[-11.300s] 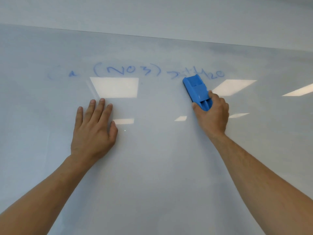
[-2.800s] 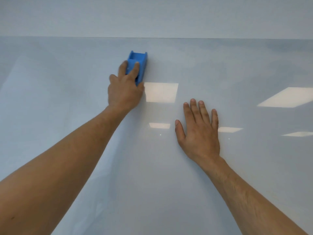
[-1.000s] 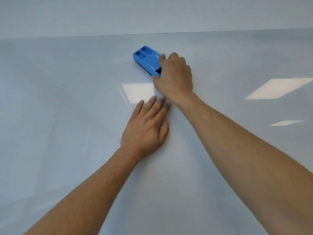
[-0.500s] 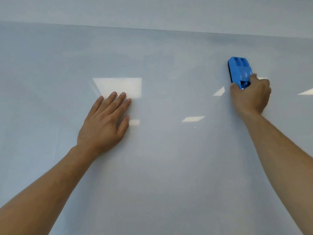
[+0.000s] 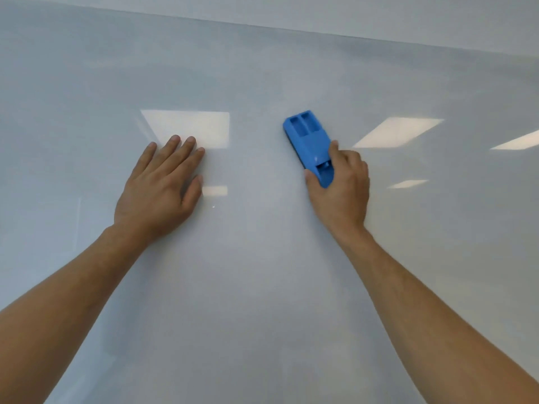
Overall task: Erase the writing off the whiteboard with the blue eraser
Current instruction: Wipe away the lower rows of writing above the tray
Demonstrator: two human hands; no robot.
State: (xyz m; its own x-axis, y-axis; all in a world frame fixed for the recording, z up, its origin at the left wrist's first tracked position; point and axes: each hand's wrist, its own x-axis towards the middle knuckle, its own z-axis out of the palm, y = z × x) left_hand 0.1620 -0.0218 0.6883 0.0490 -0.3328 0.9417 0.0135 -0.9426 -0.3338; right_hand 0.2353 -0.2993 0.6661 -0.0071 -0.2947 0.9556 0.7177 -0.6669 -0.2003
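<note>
Looking left first: I see my left hand (image 5: 159, 189) lying flat on the whiteboard (image 5: 262, 287), palm down.
Left fingers: stretched out straight and only slightly fanned, thumb out to the right side; they hold nothing, and the fingertips (image 5: 175, 139) overlap the near edge of a bright rectangular light reflection (image 5: 192, 125).
Middle of board: bare glossy surface between my two hands, which sit well apart.
Blue eraser (image 5: 309, 144): pressed against the board right of centre, long axis tilted so its far end leans left.
Right hand (image 5: 339, 189): curled over the eraser's near end, thumb on its left edge, the other fingers wrapped along its right edge.
Writing: I can read none on the board; it looks wiped.
Brands or labels: none legible on the eraser, only two moulded recesses at its far end.
</note>
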